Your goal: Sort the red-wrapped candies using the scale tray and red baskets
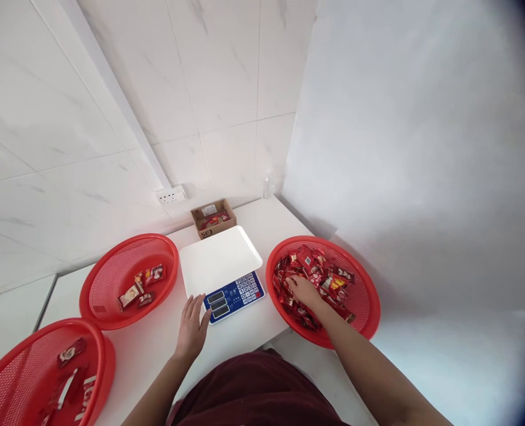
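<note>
My left hand (193,327) is open at the near left corner of a digital scale (233,299), fingers apart and close to its blue display panel. The scale's white weighing pan (220,257) has nothing on it. My right hand (304,291) reaches into the right-hand red basket (371,307), over a pile of small wrapped snacks (318,266). Its fingers look curled down among the red packets; whatever they hold is hidden.
Another red basket (105,257) at the left holds a few snack packets (132,296). A nearer red basket (78,325) contains wrappers too. Behind the scale sits a cardboard box (220,231); a clear bottle (268,188) stands near the corner. Walls border the white table (240,342).
</note>
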Demonstrator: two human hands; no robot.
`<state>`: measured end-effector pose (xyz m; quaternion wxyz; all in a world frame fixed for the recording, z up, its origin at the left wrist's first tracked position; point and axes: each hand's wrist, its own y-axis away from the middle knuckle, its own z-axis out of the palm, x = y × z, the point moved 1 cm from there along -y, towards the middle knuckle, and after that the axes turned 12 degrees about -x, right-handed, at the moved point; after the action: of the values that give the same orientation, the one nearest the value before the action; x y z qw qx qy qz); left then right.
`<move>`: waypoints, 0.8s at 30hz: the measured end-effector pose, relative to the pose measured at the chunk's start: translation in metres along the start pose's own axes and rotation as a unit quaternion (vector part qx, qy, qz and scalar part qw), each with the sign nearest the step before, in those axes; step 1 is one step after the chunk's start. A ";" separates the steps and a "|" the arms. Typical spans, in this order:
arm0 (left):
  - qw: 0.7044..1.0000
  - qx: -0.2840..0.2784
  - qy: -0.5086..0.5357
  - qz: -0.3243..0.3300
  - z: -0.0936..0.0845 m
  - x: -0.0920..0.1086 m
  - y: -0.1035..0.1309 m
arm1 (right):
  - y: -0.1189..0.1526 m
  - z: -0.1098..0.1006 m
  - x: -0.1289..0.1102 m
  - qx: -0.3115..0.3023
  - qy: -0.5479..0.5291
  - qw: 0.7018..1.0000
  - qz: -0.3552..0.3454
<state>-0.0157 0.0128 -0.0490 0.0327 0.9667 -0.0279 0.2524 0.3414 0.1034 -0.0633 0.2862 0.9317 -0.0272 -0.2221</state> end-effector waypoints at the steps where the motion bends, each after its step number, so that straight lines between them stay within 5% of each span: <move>1: 1.000 0.001 0.002 0.000 0.000 0.002 0.001 | -0.006 -0.001 -0.001 0.007 -0.002 1.000 0.006; 7: 1.000 0.003 -0.001 -0.017 0.000 0.013 0.008 | -0.027 0.004 0.004 0.003 0.013 1.000 0.021; 12: 0.999 0.007 -0.008 -0.035 0.007 0.020 0.017 | -0.030 0.017 0.003 -0.057 0.133 0.988 0.053; 18: 0.998 -0.003 0.007 -0.061 0.016 0.034 0.023 | -0.027 0.020 0.006 -0.122 0.191 0.974 0.004; 24: 0.998 0.014 0.025 -0.063 0.023 0.057 0.018 | -0.016 0.034 0.018 0.012 0.225 0.973 -0.060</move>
<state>0.0437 -0.0095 -0.0402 0.0356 0.9602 0.0376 0.2744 0.3420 0.0955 -0.1040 0.2600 0.9610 0.0912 -0.0236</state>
